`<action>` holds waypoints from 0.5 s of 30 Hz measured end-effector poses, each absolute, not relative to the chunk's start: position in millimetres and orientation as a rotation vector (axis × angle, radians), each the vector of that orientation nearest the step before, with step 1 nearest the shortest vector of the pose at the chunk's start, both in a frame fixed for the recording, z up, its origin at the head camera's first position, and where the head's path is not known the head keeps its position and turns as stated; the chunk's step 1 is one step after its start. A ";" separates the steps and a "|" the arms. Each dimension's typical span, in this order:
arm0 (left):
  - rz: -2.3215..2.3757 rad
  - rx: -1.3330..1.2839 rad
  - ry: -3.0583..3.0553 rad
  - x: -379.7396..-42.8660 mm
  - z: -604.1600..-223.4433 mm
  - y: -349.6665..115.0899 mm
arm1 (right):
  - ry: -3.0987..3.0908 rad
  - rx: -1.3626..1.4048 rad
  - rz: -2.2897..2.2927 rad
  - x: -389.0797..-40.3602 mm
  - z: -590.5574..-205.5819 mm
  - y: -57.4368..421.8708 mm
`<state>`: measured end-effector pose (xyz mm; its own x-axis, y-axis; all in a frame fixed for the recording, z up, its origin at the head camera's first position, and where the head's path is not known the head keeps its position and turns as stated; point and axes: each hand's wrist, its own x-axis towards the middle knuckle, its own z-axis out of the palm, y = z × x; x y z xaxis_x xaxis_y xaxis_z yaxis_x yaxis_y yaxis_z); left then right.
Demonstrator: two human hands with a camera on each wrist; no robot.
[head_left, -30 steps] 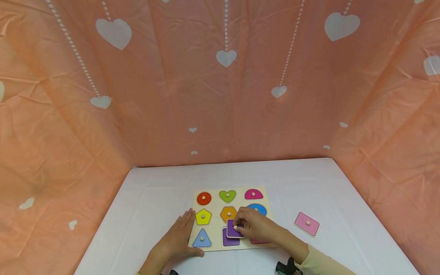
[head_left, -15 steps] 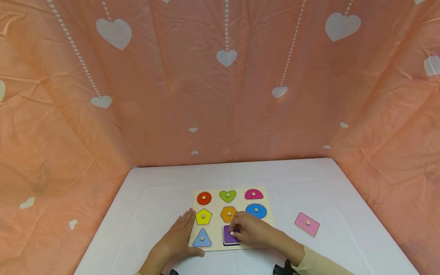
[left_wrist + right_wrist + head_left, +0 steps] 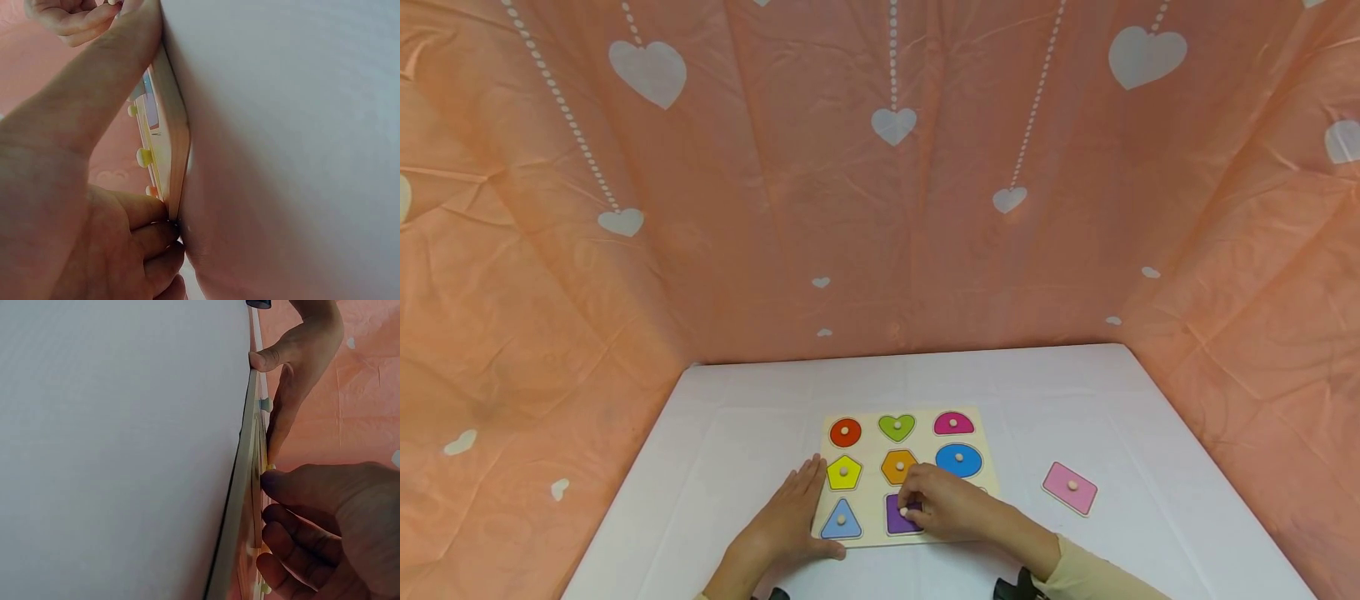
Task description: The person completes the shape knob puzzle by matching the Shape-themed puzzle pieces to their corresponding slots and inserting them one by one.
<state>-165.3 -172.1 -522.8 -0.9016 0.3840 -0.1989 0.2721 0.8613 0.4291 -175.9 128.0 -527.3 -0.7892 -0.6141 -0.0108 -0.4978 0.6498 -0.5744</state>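
Note:
A wooden knob puzzle board [image 3: 870, 500] lies on the white table with coloured shapes in it. My right hand [image 3: 951, 502] pinches the small knob of the purple square puzzle piece [image 3: 894, 523], which lies lined up with its place in the front row. My left hand [image 3: 790, 510] rests along the board's left edge, fingers straight and thumb at the front edge. In the left wrist view that thumb and the fingers touch the board's side [image 3: 178, 134]. The right hand covers the board's front right corner.
A pink rectangle piece [image 3: 1070, 488] with a knob lies on the table right of the board. The blue triangle [image 3: 841, 522], yellow pentagon [image 3: 844, 473] and blue oval [image 3: 958, 460] sit in the board. A peach curtain with white hearts [image 3: 894, 127] surrounds the table [image 3: 737, 417].
My right hand has brought the purple square left and down from over the board, and it now lies lined up with its place. The left hand has not moved.

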 end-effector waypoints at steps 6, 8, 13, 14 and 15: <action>0.586 0.508 2.755 -165.8 -522.8 -172.8 | 2.668 -0.921 -0.820 -177.6 -528.4 126.2; 0.592 0.506 2.754 -165.7 -522.5 -172.8 | 2.674 -0.929 -0.814 -178.0 -528.7 125.5; 0.604 0.501 2.750 -165.4 -523.0 -172.8 | 2.684 -0.930 -0.798 -177.9 -528.8 124.6; 0.604 0.505 2.750 -165.5 -523.5 -173.1 | 2.684 -0.928 -0.797 -177.8 -528.7 124.6; 0.604 0.512 2.751 -165.6 -523.8 -173.5 | 2.685 -0.929 -0.798 -177.6 -528.8 124.6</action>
<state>-165.6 -173.5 -523.8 -0.8988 0.3950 -0.1902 0.2789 0.8500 0.4469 -177.6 124.6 -528.8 -0.7855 -0.6189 -0.0035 -0.5164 0.6586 -0.5473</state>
